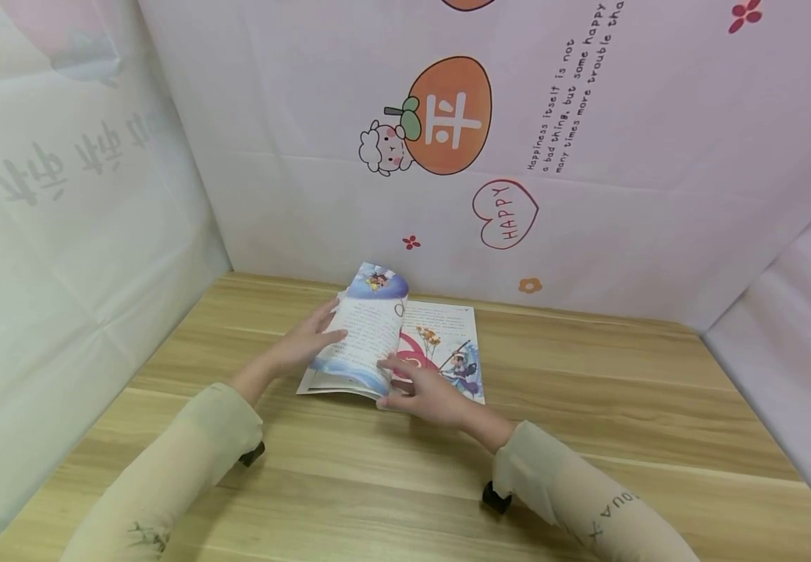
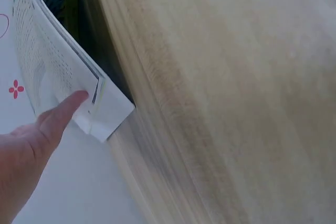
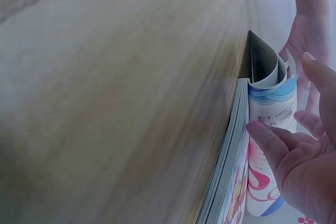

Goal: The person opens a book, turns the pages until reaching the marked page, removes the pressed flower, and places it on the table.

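Note:
A thin illustrated book (image 1: pixel 440 316) lies open on the wooden table, with printed text and colourful drawings. Its left-side leaves (image 1: pixel 363 332) bulge up in a curve, blue-bordered at top and bottom. My left hand (image 1: pixel 300 343) rests at their outer edge, thumb stretched over the page; the left wrist view shows that thumb (image 2: pixel 73 103) near the page corner. My right hand (image 1: pixel 429 390) is by the middle of the book, fingertips at the curved leaf's inner side. In the right wrist view its fingers (image 3: pixel 270 140) are spread, one touching near the fold beside the thick right-hand page stack (image 3: pixel 231 156).
The wooden table (image 1: pixel 391 484) extends in front of the book and to both sides. A white printed cloth (image 1: pixel 293 156) with a fruit drawing and lettering rises right behind the book. More white cloth hangs at the left (image 1: pixel 61 257) and right (image 1: pixel 798 289).

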Tool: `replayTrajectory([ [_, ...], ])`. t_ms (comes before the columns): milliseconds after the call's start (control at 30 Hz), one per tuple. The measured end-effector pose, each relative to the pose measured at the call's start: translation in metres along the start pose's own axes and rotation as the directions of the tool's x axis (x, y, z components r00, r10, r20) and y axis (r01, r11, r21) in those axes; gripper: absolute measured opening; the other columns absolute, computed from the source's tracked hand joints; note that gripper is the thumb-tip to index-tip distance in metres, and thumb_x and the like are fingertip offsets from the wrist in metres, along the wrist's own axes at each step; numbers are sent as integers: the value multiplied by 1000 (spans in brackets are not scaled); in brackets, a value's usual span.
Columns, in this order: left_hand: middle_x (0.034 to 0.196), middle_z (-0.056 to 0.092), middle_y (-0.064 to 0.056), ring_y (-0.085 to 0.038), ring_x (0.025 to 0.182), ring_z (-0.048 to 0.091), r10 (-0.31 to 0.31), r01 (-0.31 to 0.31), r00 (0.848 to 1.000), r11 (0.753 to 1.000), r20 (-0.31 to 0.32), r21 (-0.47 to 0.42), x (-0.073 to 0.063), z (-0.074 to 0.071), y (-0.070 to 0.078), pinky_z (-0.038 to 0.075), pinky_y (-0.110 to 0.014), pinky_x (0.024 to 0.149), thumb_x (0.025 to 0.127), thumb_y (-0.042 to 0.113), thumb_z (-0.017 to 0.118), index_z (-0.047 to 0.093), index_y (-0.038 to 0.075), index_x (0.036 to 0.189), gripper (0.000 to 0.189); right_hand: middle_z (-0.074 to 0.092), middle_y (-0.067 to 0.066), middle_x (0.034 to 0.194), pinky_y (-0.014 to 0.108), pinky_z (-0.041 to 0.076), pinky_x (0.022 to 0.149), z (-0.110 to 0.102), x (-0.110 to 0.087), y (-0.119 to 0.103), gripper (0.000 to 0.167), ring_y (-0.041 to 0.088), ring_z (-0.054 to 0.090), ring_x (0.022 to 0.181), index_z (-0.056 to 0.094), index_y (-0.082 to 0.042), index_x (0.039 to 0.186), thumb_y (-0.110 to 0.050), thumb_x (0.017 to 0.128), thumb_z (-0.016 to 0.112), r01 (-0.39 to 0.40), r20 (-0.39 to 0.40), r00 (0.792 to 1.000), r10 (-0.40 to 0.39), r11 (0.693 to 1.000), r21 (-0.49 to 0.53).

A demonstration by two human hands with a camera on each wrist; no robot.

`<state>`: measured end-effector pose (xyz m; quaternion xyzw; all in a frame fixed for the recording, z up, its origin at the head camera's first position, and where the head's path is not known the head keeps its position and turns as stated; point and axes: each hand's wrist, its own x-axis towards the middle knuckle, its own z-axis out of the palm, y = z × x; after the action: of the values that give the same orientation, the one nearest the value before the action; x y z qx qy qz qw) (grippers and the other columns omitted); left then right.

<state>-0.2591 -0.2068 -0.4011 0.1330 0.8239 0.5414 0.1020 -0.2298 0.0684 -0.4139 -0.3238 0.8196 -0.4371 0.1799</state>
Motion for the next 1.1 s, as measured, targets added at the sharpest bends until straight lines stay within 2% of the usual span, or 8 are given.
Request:
replayTrajectory([
  [133,165,16,-30,-48,150,19,9,7,996,981,-83,193,3,4,-4,17,-58,121,103,25,61,15,-4,161,79,33,19,163,42,46,107,2,0,-1,62,35,53,134,50,-7,151,-25,96,75,10,15,1000,-10,1000,-8],
  [300,161,24,-32,-53,143,33,-9,44,993,949,-115,311,6,11,-5,27,-63,116,101,29,64,20,-1,161,81,33,14,164,40,46,107,3,0,-2,57,29,53,135,55,-10,148,-28,97,74,12,24,1000,-11,997,-73],
  [400,162,21,-33,-51,146,26,-6,46,994,930,-109,365,8,15,-3,23,-63,117,100,28,65,22,-1,161,81,31,13,164,27,53,86,3,0,-3,55,16,67,100,56,-11,147,-30,98,73,16,34,999,-11,989,-146],
  [500,163,15,-33,-49,151,16,-6,48,995,905,-99,423,10,19,0,17,-63,119,100,28,66,24,-1,161,79,30,16,164,27,42,65,4,1,-6,55,11,43,64,57,-10,147,-30,98,73,32,47,999,-22,974,-224],
  [533,163,14,-33,-49,151,16,-4,44,996,898,-93,437,10,20,2,17,-64,119,100,26,66,25,-1,161,78,30,17,163,29,39,64,4,1,-7,55,13,37,62,57,-10,147,-31,98,72,38,53,998,-26,969,-244],
  [733,164,6,-34,-59,144,22,-16,43,998,831,-54,555,11,31,8,26,-70,112,102,27,63,30,6,161,71,31,17,163,39,48,90,4,2,-12,58,16,60,88,56,-13,148,-37,98,71,41,79,997,-14,930,-364],
  [933,166,0,-31,-66,143,7,-54,50,998,762,-13,646,17,41,8,27,-82,101,107,36,53,30,18,163,64,30,18,163,31,45,70,4,3,-14,56,8,36,58,57,-15,148,-36,98,71,42,93,996,-3,904,-425],
  [1100,167,-4,-27,-62,146,-1,-113,69,993,729,19,681,20,46,11,26,-80,104,109,42,47,25,25,165,62,32,17,162,32,48,77,5,4,-15,56,7,31,53,57,-13,148,-34,98,72,56,112,994,-6,894,-445],
])
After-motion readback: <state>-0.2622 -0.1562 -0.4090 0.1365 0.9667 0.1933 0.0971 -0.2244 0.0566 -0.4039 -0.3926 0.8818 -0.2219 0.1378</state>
